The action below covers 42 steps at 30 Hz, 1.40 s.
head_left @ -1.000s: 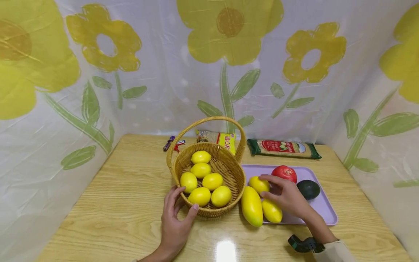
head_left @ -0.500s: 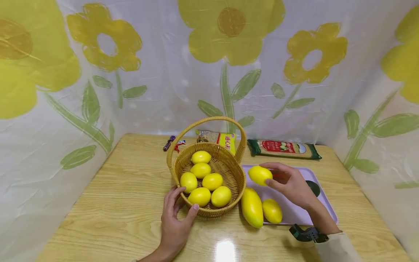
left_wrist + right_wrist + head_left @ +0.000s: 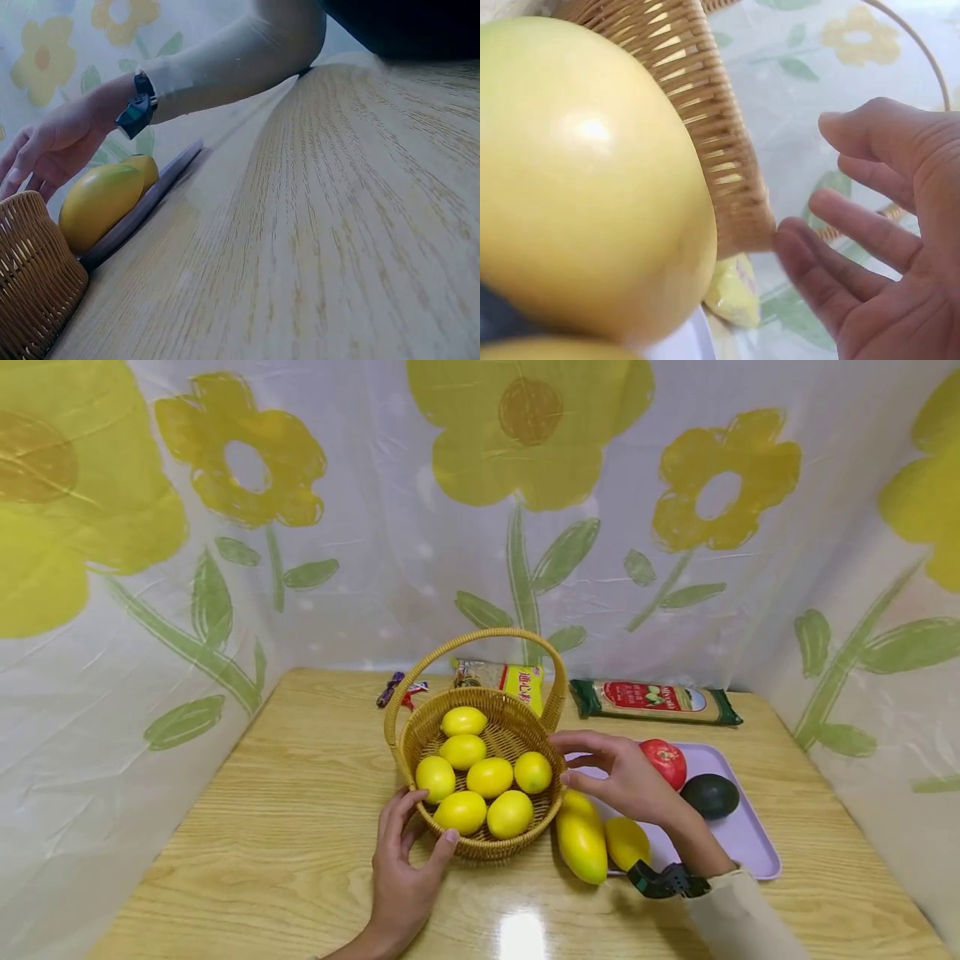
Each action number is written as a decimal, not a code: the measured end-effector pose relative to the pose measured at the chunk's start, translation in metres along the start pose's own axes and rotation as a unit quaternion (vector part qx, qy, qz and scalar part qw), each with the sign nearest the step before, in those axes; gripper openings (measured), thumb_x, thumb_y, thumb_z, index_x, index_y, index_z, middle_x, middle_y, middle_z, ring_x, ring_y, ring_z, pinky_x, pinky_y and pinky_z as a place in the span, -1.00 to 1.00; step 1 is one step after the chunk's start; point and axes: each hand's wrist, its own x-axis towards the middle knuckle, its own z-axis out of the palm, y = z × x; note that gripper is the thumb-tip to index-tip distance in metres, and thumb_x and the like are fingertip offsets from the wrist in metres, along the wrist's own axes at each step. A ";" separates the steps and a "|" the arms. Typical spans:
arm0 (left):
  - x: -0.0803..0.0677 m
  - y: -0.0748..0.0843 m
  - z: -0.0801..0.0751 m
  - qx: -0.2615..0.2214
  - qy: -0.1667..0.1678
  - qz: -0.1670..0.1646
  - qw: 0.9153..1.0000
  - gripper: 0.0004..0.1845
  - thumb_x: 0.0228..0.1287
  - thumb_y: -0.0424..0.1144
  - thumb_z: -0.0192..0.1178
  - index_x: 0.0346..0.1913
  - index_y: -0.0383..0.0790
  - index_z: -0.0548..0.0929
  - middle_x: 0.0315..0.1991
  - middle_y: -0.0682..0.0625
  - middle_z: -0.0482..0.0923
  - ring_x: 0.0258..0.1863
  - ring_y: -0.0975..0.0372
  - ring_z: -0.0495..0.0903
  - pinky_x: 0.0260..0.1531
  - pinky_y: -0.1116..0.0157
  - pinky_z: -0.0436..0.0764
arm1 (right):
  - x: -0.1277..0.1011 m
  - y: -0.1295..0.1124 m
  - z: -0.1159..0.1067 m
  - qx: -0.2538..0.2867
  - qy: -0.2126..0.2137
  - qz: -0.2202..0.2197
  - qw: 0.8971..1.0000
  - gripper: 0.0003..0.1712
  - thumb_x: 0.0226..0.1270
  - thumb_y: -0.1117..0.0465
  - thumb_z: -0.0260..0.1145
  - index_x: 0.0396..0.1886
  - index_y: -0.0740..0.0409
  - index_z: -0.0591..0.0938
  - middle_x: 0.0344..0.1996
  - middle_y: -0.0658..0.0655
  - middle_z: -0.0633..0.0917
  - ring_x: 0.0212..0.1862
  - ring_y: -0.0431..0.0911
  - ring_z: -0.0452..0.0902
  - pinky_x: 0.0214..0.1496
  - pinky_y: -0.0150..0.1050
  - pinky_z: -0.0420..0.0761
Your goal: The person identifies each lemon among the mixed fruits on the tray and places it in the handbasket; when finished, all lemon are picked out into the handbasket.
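Observation:
A wicker basket (image 3: 480, 852) with a tall handle stands mid-table and contains several yellow lemons (image 3: 489, 777). My left hand (image 3: 405, 877) grips its near-left rim, with fingertips over the edge and the thumb at the front. At the right rim is my right hand (image 3: 626, 777), its fingers loosely spread and nothing in them. One lemon (image 3: 533, 772) lies just inside that rim. A yellow mango (image 3: 581, 843) and another lemon (image 3: 627, 840) rest at the left side of a purple tray (image 3: 757, 852). In the right wrist view the mango (image 3: 592, 172) hides part of the basket.
A red pomegranate-like fruit (image 3: 663, 763) and a dark green oval fruit (image 3: 710, 797) sit on the tray. Behind are a long green-ended noodle packet (image 3: 656, 702), a yellow pasta bag (image 3: 521, 683) and small wrapped sweets (image 3: 390, 689). Flower-printed curtains (image 3: 360, 527) enclose the table.
My right hand has lifted a lemon from the tray, carried it left and let it go inside the basket's right side. The left hand has stayed on the rim.

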 end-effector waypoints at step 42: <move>0.001 0.001 0.002 -0.002 0.003 0.002 1.000 -0.37 0.37 -0.46 0.44 0.46 -0.33 0.50 0.61 -0.27 0.23 0.58 -0.01 0.30 0.47 0.51 0.50 | -0.127 0.009 -0.005 -0.074 0.129 0.145 0.978 -0.52 0.37 0.25 0.62 0.26 0.02 0.74 0.17 0.10 0.80 0.06 -0.24 0.72 0.11 -0.44 0.80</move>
